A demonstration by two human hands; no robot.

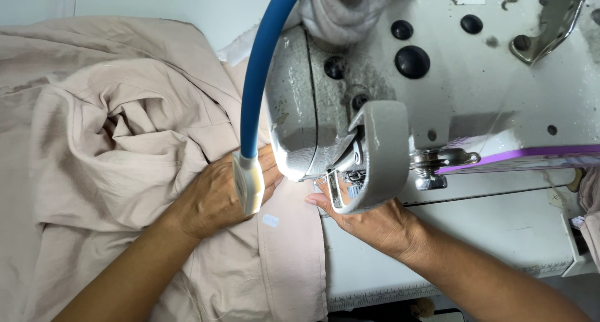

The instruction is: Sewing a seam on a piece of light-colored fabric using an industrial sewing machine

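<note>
left hand [215, 194] lies flat, palm down, on the beige fabric [112, 140], just left of the sewing machine [437, 78] head. right hand [369, 222] open, fingertips pinning the folded edge by the presser foot [351, 178]. neither clenched. bulk of the cloth is bunched left on the surface [500, 234]. blue lamp arm [262, 72] overhangs. judgement: keep edge flat, feed evenly, fingers clear of needle.
</note>
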